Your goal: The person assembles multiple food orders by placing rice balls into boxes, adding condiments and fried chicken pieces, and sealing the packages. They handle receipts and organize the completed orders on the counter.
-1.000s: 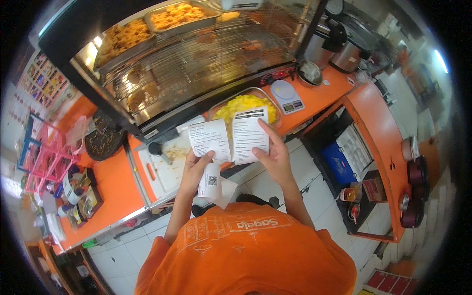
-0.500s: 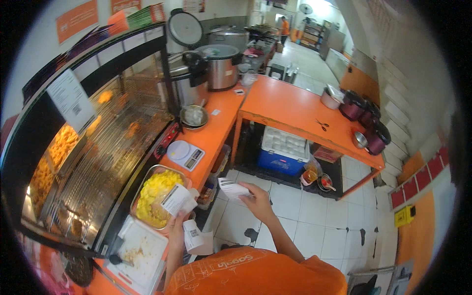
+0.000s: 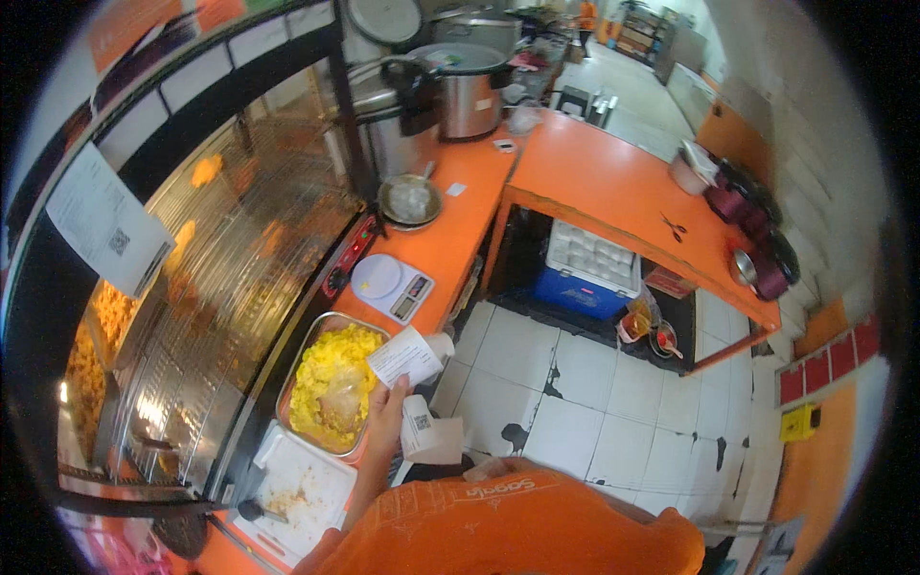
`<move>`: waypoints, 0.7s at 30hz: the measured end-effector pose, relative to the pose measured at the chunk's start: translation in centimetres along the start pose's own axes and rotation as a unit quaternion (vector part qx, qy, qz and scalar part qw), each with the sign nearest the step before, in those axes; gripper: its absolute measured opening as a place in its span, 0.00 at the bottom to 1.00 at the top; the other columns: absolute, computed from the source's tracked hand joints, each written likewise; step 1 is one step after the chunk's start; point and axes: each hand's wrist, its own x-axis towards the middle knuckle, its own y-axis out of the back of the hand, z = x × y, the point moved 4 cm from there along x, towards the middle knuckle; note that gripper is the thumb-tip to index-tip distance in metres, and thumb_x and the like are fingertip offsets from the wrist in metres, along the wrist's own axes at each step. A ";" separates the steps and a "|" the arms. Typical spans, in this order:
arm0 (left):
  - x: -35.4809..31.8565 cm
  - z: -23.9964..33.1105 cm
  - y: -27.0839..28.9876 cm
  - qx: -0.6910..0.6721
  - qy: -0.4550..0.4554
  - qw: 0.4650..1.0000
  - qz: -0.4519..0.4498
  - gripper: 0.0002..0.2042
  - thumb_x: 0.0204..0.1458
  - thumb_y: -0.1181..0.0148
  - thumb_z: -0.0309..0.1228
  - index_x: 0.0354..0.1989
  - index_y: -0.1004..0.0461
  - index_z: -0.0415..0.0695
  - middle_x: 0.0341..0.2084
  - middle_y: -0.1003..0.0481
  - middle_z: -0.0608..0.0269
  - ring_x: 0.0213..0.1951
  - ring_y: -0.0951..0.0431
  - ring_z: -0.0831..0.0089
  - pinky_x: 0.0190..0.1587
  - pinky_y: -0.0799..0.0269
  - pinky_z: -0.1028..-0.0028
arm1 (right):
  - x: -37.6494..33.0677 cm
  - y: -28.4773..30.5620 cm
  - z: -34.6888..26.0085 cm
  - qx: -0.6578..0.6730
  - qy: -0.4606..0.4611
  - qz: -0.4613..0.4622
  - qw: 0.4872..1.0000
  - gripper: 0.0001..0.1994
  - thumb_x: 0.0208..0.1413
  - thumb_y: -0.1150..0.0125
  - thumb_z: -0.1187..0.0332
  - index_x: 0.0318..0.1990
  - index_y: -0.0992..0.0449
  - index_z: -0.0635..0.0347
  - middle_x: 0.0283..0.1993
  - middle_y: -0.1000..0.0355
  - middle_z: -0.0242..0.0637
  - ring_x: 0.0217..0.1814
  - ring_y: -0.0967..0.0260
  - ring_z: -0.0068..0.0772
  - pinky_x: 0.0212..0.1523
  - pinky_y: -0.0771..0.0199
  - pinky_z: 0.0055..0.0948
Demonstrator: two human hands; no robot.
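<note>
So, left hand (image 3: 388, 422) was up w/ fingers pinched on a white paper slip (image 3: 406, 356), holding it by the bottom edge, and a second strip of white paper (image 3: 423, 433) hung down just below and right of that hand. Right hand wasn't visible anywhere, prob tucked behind the orange shirt (image 3: 508, 527), so can't tell what it was doing.

Handling-wise, imo: thin receipt-type paper, weighs nothing, floppy, creases and tears easy, goes limp if it touches grease. Best grip is a light pinch near an edge or corner, thumb on top, like it was.

Stuff around the hand:
- directly left, a rectangular metal tray of yellow crumbly food (image 3: 331, 388), shiny rim, w/ a clear plastic bit lying on it
- below-left, a white flat tray w/ crumbs (image 3: 307, 489)
- up and ahead, a white digital scale (image 3: 391, 286), round platter, smooth plastic, sitting on the orange bench (image 3: 450, 240)
- further ahead, a small metal pan (image 3: 410, 201) and steel cookers (image 3: 470, 91)
- far left, a curved glass warmer case (image 3: 220, 278)

Floor to the right was white tile, cracked in spots.
</note>
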 end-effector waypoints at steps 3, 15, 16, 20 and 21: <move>1.3 1.1 2.9 -0.006 -0.021 1.000 0.020 0.12 0.62 0.45 0.31 0.51 0.24 0.42 0.38 0.22 0.71 0.35 0.28 0.87 0.35 0.32 0.82 | 6.3 5.3 -0.2 -0.097 0.138 -0.084 0.982 0.18 0.59 0.47 0.50 0.42 0.22 0.55 0.43 0.25 0.42 0.44 0.28 0.45 0.47 0.30 0.43; 5.9 7.0 8.0 0.020 -0.114 0.975 0.187 0.12 0.61 0.45 0.29 0.52 0.25 0.41 0.44 0.23 0.69 0.43 0.27 0.84 0.45 0.32 0.80 | 54.8 38.3 -3.9 -0.329 0.197 0.438 0.813 0.27 0.60 0.44 0.56 0.58 0.40 0.69 0.58 0.44 0.63 0.56 0.40 0.64 0.53 0.35 0.45; 5.5 7.3 8.0 0.017 -0.102 0.971 0.217 0.12 0.61 0.45 0.28 0.52 0.25 0.41 0.44 0.23 0.69 0.44 0.27 0.84 0.45 0.32 0.80 | 56.1 37.8 -2.8 -0.363 0.084 0.356 0.857 0.25 0.60 0.45 0.56 0.55 0.37 0.68 0.53 0.40 0.59 0.51 0.37 0.60 0.49 0.33 0.45; 5.0 9.8 7.2 -0.029 -0.164 0.958 0.232 0.13 0.61 0.46 0.28 0.53 0.27 0.40 0.44 0.23 0.68 0.44 0.27 0.81 0.47 0.32 0.78 | 52.5 32.3 -5.9 -0.223 -0.002 0.145 0.964 0.19 0.61 0.46 0.54 0.42 0.24 0.64 0.30 0.22 0.44 0.31 0.25 0.47 0.31 0.27 0.42; 4.6 10.1 6.7 -0.032 -0.173 0.958 0.227 0.13 0.61 0.46 0.27 0.53 0.27 0.40 0.44 0.23 0.68 0.45 0.27 0.81 0.48 0.32 0.78 | 49.3 28.9 -7.8 0.157 -0.012 0.003 0.987 0.15 0.62 0.45 0.57 0.44 0.24 0.60 0.32 0.23 0.35 0.34 0.24 0.34 0.33 0.25 0.34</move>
